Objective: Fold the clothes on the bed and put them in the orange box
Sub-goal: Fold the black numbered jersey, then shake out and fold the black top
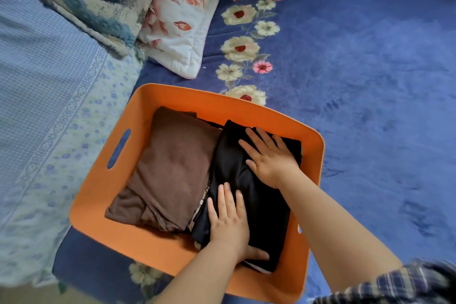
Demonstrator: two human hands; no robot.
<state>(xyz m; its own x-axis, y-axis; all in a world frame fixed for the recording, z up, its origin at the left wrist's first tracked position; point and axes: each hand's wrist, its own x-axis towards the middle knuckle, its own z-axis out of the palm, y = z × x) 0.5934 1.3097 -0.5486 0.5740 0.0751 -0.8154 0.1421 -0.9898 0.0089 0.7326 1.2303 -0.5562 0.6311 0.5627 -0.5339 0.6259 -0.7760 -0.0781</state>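
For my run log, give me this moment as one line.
stage: packing | left hand: flat on black garment | right hand: flat on same | brown garment: folded beside it | both inside orange box

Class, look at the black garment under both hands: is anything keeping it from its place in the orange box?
Nothing visible. The black garment already lies inside the orange box, beside the brown garment, with left hand and right hand flat on it.

Blue floral blanket [370, 81], white floral pillow [182, 20], pale checked sheet [37, 81]
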